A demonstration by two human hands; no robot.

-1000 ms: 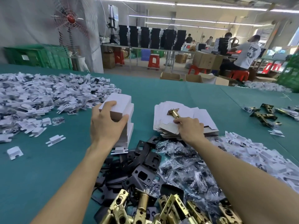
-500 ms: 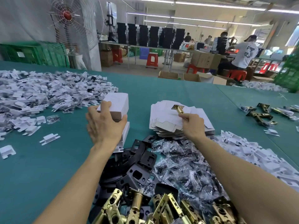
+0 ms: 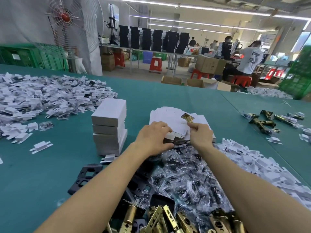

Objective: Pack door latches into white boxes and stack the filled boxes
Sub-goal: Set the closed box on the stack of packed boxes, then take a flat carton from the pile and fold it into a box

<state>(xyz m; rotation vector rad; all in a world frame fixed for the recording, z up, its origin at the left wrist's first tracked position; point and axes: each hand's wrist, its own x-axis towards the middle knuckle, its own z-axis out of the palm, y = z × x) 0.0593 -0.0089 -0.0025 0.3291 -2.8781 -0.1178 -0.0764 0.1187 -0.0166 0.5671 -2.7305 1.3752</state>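
- a wide green surface (image 3: 151,101) in a packing hall, heaped with loose parts.
- the latch (image 3: 187,117), brass, is held up over the far part of a pile of flats (image 3: 168,113), the unfolded white boxes; its plate end points away and its tube points back at the person.
- the right hand (image 3: 200,137) has its grip pinched on the near end of the tube, at the fingertips only.
- the left hand (image 3: 151,138) lies on the near edge of the flats, fingers bent over the top one and thumb at the edge; whether that grip has closed on a single flat i cannot tell.
- the step in hand looks like taking one flat to fold up round this latch.
- to do it well, i would slide the top flat toward the body before lifting, since thin card tends to cling and two may come up together.
- the latch is best kept clear of the pile so it drags nothing askew.
- the stack (image 3: 109,126) of closed boxes stands just left of the flats, its layers not quite square; the next box wants setting down flush or the stack may lean.
- nearer lie clear bags (image 3: 185,174), black plates (image 3: 87,172) and spare latches (image 3: 168,219); white inserts (image 3: 42,98) spread far left.
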